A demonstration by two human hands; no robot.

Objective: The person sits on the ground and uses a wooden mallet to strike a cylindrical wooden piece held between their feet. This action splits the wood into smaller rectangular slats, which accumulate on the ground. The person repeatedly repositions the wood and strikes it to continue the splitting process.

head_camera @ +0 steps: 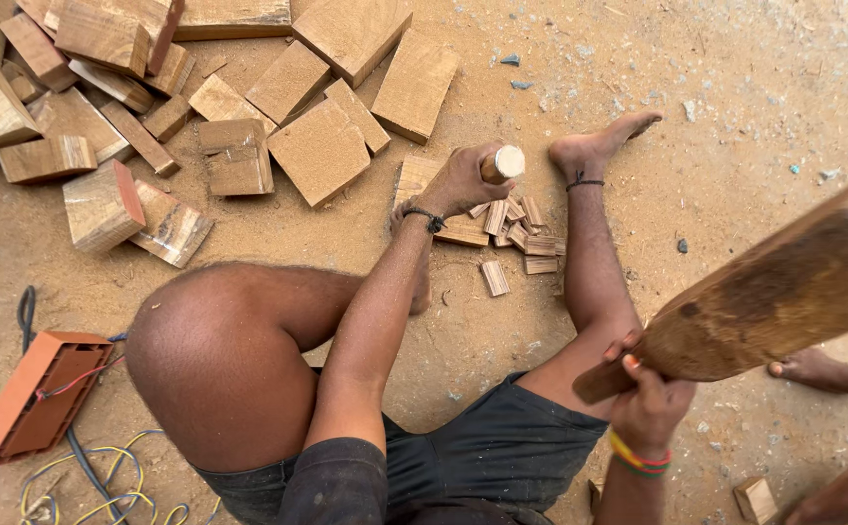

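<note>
- The step in hand is judged to be the splitting of wood; a round pale wooden handle of a tool (pixel 502 162) is held upright by the left hand (pixel 461 182) over a flat pale wooden block (pixel 443 199) on the sandy ground (pixel 735 117); the tool's lower end is hidden behind the hand, so its kind cannot be told.
- The fingers of the left hand are wrapped tightly around the handle; a dark cord is worn on that wrist.
- A heavy brown wooden mallet (pixel 774 292) is raised at the right of the view, gripped at its narrow end by the right hand (pixel 646 401); its fingers are closed firmly on the wood; coloured bands are worn on that wrist.
- The next move, as a judgement, calls for a straight blow onto the handle's top, with the handle kept vertical and the left fingers kept below the struck end.
- Small split wooden slips (pixel 519 238) are gathered just beside the block, between the person's bare feet; about ten are counted, though some overlap.
- A pile of sawn tan wooden blocks (pixel 249 107) lies at the upper left, well apart from the hands; some twenty are counted, several being cut by the frame.
- One orange rectangular plastic casing (pixel 40 394) with loose coloured wires (pixel 103 481) lies at the lower left.
- Two bare feet of another person (pixel 818 369), with yellow cuffs, are seen at the right edge.
</note>
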